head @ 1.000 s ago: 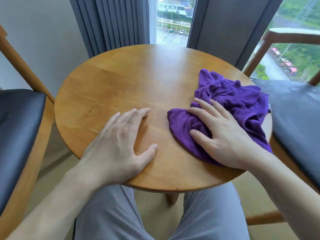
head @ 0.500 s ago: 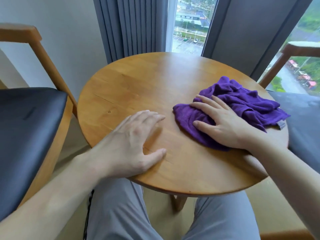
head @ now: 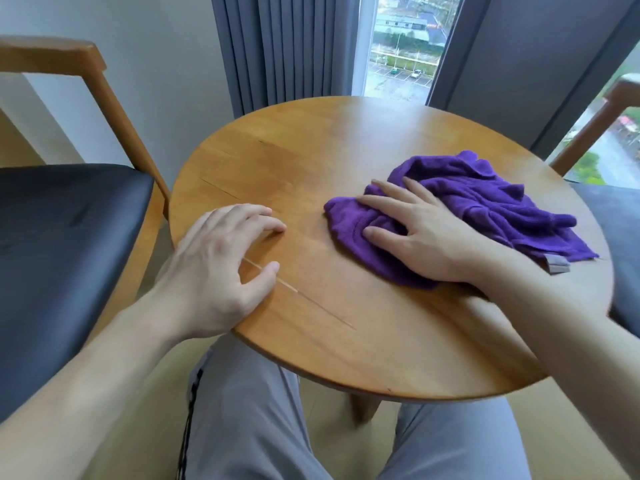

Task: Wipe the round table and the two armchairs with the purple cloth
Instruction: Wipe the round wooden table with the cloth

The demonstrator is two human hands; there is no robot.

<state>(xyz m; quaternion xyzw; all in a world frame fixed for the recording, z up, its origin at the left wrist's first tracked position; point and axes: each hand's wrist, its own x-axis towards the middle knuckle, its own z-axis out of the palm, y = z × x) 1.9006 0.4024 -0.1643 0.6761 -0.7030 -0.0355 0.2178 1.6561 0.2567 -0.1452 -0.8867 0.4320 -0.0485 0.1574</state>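
step: counter wipe | right hand (head: 420,233) flat, pressing purple cloth (head: 485,206) right of centre | left hand (head: 214,268) released, bracing counter (head: 311,147) | next: sweep toward left half (armchairs untouched, I'd guess)

Your round worktop (head: 346,161) is warm, honey-coloured wood with a smooth satin sheen, marked by a few fine cracks along the grain. The purple cloth (head: 485,202) looks like soft, matt, fuzzy terry with a small grey woven tag (head: 557,264). Both armchairs have matching smooth wooden frames (head: 114,109) and dark, leather-like seat pads (head: 62,237) with a dull gloss.
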